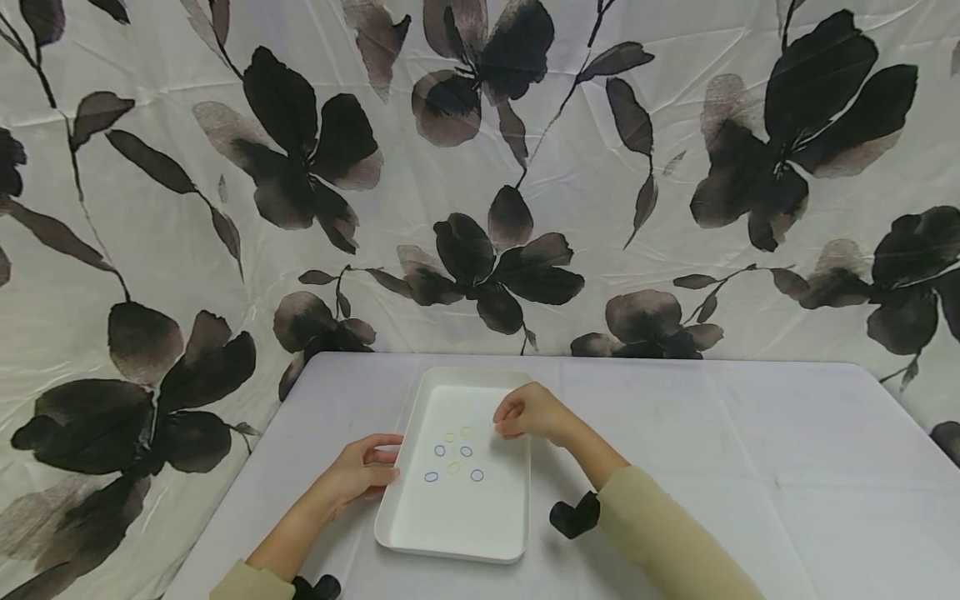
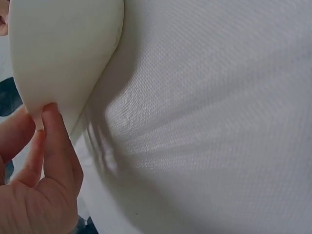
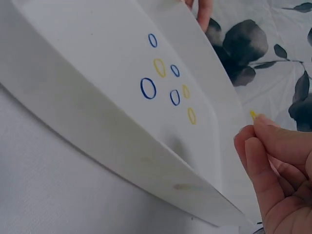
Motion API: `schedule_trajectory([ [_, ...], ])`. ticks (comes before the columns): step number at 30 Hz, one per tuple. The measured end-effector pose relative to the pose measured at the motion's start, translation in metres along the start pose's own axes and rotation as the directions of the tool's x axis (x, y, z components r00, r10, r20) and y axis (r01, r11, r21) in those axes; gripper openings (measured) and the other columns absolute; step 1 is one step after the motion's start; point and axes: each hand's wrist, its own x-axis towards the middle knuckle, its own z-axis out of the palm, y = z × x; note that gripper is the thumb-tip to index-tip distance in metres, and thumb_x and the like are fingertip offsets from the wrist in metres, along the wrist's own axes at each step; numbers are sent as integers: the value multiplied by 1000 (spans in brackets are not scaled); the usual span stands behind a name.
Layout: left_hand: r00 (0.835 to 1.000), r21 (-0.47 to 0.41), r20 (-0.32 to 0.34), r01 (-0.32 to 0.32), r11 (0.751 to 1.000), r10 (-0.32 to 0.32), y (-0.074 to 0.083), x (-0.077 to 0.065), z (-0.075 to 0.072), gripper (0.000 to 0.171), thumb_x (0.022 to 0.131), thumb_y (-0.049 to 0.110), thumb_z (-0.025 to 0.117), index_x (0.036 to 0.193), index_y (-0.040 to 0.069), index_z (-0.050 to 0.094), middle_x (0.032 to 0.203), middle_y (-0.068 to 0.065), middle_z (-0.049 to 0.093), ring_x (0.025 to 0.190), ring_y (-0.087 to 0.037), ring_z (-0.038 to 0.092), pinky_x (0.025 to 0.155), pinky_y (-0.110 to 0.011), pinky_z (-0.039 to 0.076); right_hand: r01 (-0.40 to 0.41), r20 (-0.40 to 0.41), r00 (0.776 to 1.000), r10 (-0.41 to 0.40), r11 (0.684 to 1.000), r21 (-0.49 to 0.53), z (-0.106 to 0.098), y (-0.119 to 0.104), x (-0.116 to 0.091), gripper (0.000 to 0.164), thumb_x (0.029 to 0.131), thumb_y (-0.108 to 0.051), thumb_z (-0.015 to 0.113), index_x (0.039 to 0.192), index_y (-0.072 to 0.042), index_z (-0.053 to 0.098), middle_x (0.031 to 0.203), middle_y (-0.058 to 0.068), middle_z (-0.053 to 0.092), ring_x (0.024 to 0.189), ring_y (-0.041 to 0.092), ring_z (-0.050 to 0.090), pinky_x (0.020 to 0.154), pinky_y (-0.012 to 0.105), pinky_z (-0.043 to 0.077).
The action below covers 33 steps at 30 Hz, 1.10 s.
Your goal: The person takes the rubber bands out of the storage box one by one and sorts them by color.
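A shallow white tray lies on the table, and its left rim is pinched between the thumb and fingers of my left hand. In the left wrist view, the left fingertips press against the tray wall. Over the tray's upper right part, my right hand pinches a small yellow ring, mostly hidden by the fingers. Inside the tray lie several thin blue rings and three yellow rings, spread apart in loose rows.
A white cloth covers the table. Behind it hangs a pale curtain with dark flowers. A black wrist strap piece hangs below the right forearm, close to the tablecloth.
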Motion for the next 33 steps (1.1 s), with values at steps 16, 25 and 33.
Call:
schedule_trajectory([
  [16, 1000, 17, -9, -20, 1000, 20, 2, -2, 2, 51, 79, -9, 62, 128, -2, 49, 104, -17, 59, 83, -23, 63, 67, -36, 53, -22, 22, 1000, 21, 999, 31, -19, -2, -13, 10, 77, 5, 71, 85, 8, 67, 68, 7, 65, 63, 14, 63, 64, 31, 55],
  [25, 1000, 34, -19, -21, 999, 21, 1, -2, 4, 51, 80, -8, 63, 128, -1, 50, 104, -16, 59, 84, -23, 63, 68, -38, 54, -18, 42, 999, 18, 1000, -6, -30, 4, -20, 8, 79, 1, 70, 85, 5, 68, 71, 5, 65, 65, 13, 61, 67, 33, 54],
  [33, 1000, 37, -21, -10, 999, 11, 2, -2, 3, 51, 80, -8, 63, 128, 0, 49, 105, -16, 60, 84, -23, 64, 68, -37, 53, -23, 22, 999, 24, 999, -41, -40, 12, -24, 7, 77, 1, 72, 83, 2, 69, 68, 1, 63, 61, 11, 53, 61, 31, 49],
])
